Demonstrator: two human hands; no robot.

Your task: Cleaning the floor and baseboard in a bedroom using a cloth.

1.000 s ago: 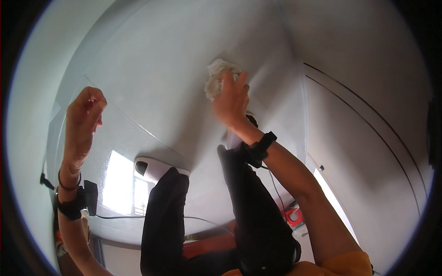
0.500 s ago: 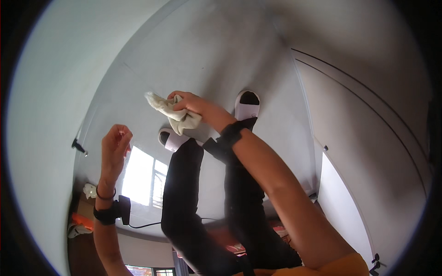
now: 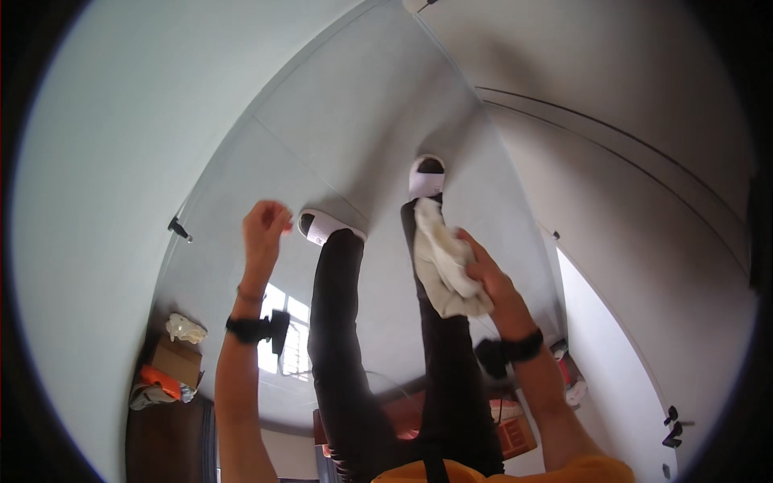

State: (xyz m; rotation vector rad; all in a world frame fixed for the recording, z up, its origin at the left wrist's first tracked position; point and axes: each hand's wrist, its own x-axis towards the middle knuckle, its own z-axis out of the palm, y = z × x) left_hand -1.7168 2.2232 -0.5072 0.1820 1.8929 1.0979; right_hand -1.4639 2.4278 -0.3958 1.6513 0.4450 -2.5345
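Note:
My right hand (image 3: 493, 280) grips a crumpled off-white cloth (image 3: 441, 270), which hangs in front of my right leg. Its fingers press along the cloth's right side, and part of the hand is behind the folds. Off to the left, my left hand (image 3: 264, 229) is raised with its fingers curled in and nothing visible in them; its fingertips are slightly blurred. Nearest to it is the pale slipper (image 3: 326, 225) on my left foot. A matching slipper (image 3: 425, 181) is on my right foot, beyond the cloth.
A smooth grey floor (image 3: 338, 145) runs between a pale wall (image 3: 121, 161) and white panels (image 3: 612, 185) on the right. A black door handle (image 3: 180, 229) sticks out at left. Near the lower left stands a cardboard box (image 3: 177, 361) with a white bundle (image 3: 185, 328) and orange cloth (image 3: 161, 382).
My right hand has swung the cloth rightward and back toward me, from between my feet to my right leg. My left hand appears farther right in the picture, and the view has shifted.

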